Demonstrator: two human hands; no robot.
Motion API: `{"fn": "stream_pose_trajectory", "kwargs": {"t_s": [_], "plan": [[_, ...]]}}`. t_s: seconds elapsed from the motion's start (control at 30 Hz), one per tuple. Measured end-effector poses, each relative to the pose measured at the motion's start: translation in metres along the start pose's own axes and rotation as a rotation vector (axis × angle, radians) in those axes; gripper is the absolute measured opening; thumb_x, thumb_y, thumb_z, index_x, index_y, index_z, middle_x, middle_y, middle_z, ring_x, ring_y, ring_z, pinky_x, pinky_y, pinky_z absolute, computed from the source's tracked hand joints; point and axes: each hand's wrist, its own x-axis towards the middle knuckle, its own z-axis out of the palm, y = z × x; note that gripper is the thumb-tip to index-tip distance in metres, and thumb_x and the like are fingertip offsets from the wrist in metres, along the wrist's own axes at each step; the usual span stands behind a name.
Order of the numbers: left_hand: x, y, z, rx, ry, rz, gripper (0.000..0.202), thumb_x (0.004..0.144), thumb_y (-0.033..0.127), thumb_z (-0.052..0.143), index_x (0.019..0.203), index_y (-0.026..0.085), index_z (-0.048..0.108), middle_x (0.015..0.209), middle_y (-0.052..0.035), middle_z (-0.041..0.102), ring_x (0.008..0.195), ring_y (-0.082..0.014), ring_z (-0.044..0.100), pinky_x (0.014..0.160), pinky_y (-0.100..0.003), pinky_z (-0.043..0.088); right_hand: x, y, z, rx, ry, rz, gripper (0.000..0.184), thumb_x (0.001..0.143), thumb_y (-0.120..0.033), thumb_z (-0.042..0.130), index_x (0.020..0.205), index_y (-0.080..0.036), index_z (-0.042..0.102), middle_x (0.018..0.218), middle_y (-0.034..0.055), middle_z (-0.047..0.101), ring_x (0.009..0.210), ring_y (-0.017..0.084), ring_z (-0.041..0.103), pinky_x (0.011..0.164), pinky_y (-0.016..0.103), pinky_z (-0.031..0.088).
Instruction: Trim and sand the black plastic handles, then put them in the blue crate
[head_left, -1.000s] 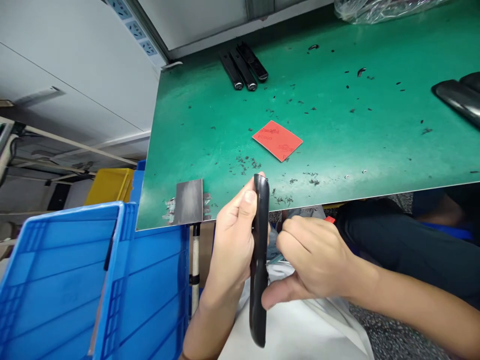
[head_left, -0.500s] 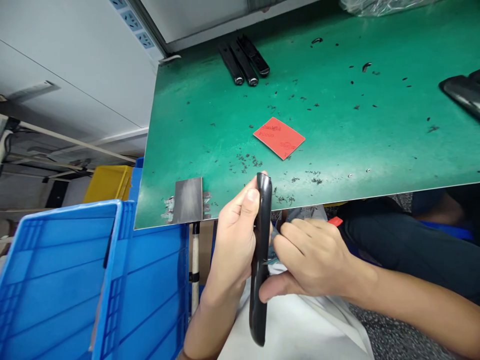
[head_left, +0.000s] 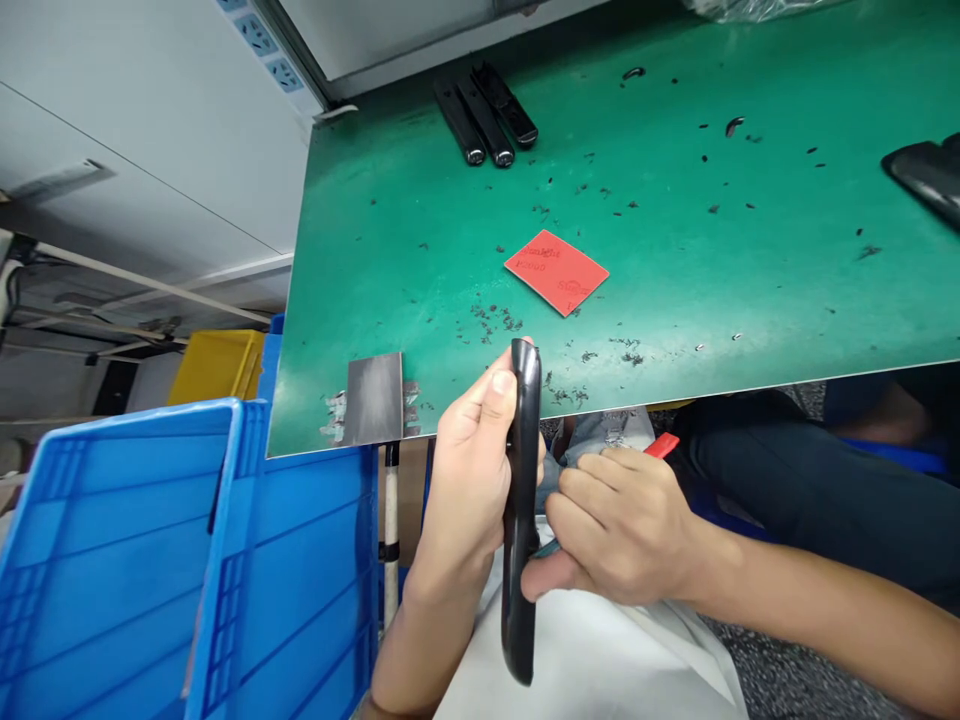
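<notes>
Long black part (head_left: 520, 510) is gripped by the L hand (head_left: 474, 455), which is closed round its upper half: the thumb is laid along the side nr the top, and the fingers are wrapped behind, w/ fingertips just seen past the R edge. The R hand (head_left: 619, 520) is curled into a fist, w/ its thumb stretched out to the part's R edge, lower half. A red stub (head_left: 661, 446) is seen poking out past the knuckles, and a thin greyish strip (head_left: 547, 549) is seen btwn that hand and the part's edge; whether both belong to one tool can't be told, the middle being hidden by the fingers.

The part is held above the white cloth (head_left: 600, 660) on the lap, at the near edge of the tabletop (head_left: 390, 270). Its long axis is approx. vert. in view, upper end pointed at the tabletop, lower end toward the body, w/ a v. slight lean to the R at the top.

Its surface is smooth, glossy black, w/ pale shine along it; the body is slim, and the lower tip is rounded.

On the tabletop, a red sheet (head_left: 556, 272) is placed beyond the part, dark shavings (head_left: 491, 318) are scattered nearby, a grey pad (head_left: 373, 398) is set at the L corner, and three similar black pcs (head_left: 486, 120) are lined up nr the back.
</notes>
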Motion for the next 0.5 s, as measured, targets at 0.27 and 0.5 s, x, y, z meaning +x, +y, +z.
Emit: {"fn": "stream_pose_trajectory", "kwargs": {"t_s": [0.27,0.5], "plan": [[0.003,-0.003,-0.002,-0.045,-0.009,0.039,0.045,0.104,0.055,0.057,0.132,0.024,0.072,0.061,0.0076,0.036,0.046,-0.0062,0.029,0.039,-0.015,0.029,-0.005,-0.008,0.0,0.003,-0.011,0.069,0.073,0.108,-0.07,0.028,0.057,-0.022,0.05,0.055,-0.0007,0.042,0.057,0.017,0.034,0.057,0.037,0.02],[0.006,-0.007,-0.006,-0.074,-0.045,0.053,0.044,0.102,0.057,0.059,0.131,0.026,0.072,0.061,0.0076,0.038,0.046,-0.0065,0.03,0.038,-0.014,0.031,-0.012,-0.012,0.002,0.035,-0.058,0.064,0.072,0.11,-0.064,0.03,0.057,-0.021,0.054,0.055,0.0001,0.045,0.055,0.018,0.037,0.056,0.037,0.022]]}}
